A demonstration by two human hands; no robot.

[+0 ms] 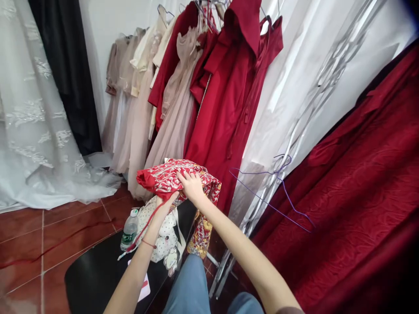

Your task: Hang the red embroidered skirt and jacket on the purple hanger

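A red garment [163, 174] with silver and gold embroidery is bunched up above a black seat, and one gold-patterned part of it hangs down beside my knee. My left hand [168, 201] grips it from below at its near edge. On top of the cloth lies my right hand [191, 185], its fingers spread over the embroidery. A red cord [147, 224] trails from the garment along my left forearm. Under my left hand sits a white dotted bag [163, 240], partly covered by the forearm.
The black seat [94, 270] also bears a water bottle [130, 230] and a pink-and-white card [144, 290]. Red dresses [225, 100] and pale dresses hang behind. Purple hangers [278, 174] hook on a metal rack at right. A white lace gown [29, 109] spreads at left.
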